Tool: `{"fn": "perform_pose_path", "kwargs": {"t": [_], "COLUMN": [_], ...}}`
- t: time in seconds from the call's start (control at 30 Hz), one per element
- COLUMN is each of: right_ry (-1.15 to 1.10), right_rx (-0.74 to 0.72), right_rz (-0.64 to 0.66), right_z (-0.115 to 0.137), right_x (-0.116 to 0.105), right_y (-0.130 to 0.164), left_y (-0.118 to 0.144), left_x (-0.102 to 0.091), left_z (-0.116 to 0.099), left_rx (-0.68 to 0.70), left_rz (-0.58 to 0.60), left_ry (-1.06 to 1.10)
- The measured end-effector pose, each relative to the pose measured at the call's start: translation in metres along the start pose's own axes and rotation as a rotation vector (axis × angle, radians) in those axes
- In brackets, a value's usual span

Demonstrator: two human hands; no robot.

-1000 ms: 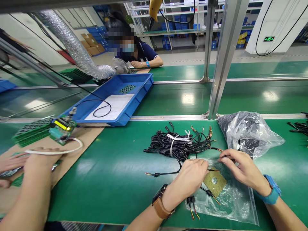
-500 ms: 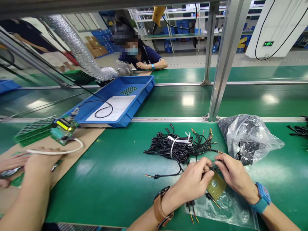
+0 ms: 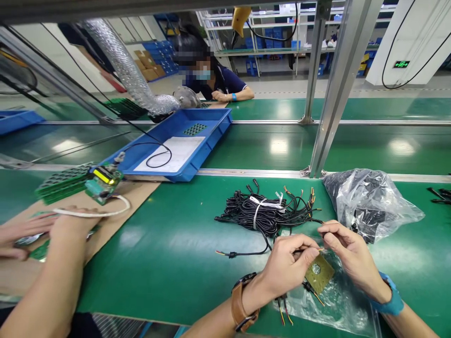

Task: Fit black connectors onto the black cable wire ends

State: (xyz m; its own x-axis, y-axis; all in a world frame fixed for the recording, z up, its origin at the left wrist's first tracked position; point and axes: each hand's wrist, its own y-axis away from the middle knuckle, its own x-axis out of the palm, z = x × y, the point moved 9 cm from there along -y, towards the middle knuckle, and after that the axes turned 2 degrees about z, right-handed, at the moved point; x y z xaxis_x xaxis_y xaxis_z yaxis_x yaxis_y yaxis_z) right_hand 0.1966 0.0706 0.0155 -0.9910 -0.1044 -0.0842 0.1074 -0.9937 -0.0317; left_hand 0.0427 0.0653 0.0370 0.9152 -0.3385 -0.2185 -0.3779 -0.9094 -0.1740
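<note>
Head view: left hand (image 3: 292, 263) pinches a thin black wire (image 3: 306, 250) at the small brass-coloured board (image 3: 319, 273), while right hand (image 3: 347, 251) nips the wire's far end, both over a clear bag (image 3: 338, 305). Board looks light and stiff, best held by its edges; wire limp. Green tabletop (image 3: 169, 253) carries a cable bundle (image 3: 268, 213) and blue tray (image 3: 176, 145); a co-worker's hand (image 3: 70, 225) rests left.

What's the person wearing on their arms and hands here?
Both hands are bare, no gloves, and no sleeves reach the forearms. The left hand has a watch with a brown strap on its wrist. The right hand has a bright blue band on its wrist.
</note>
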Motion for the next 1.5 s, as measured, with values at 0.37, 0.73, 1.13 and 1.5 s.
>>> {"fn": "perform_pose_path", "kwargs": {"t": [0.37,0.73,1.13,1.5], "right_ry": [-0.153,-0.092,0.276,0.371], "right_rx": [0.175,0.109,-0.18,-0.228], "right_rz": [0.125,0.095,0.06,0.138], "right_z": [-0.007,-0.007,0.01,0.006], "right_x": [0.02,0.014,0.009,0.02], "right_y": [0.006,0.007,0.009,0.013], "left_y": [0.001,0.0,0.001,0.002], "left_x": [-0.009,-0.01,0.001,-0.007], "left_z": [-0.001,-0.002,0.014,0.007], "left_rx": [0.054,0.048,-0.042,0.12], "left_rz": [-0.121,-0.132,0.09,-0.05], "left_ry": [-0.121,-0.166,-0.061,-0.403]}}
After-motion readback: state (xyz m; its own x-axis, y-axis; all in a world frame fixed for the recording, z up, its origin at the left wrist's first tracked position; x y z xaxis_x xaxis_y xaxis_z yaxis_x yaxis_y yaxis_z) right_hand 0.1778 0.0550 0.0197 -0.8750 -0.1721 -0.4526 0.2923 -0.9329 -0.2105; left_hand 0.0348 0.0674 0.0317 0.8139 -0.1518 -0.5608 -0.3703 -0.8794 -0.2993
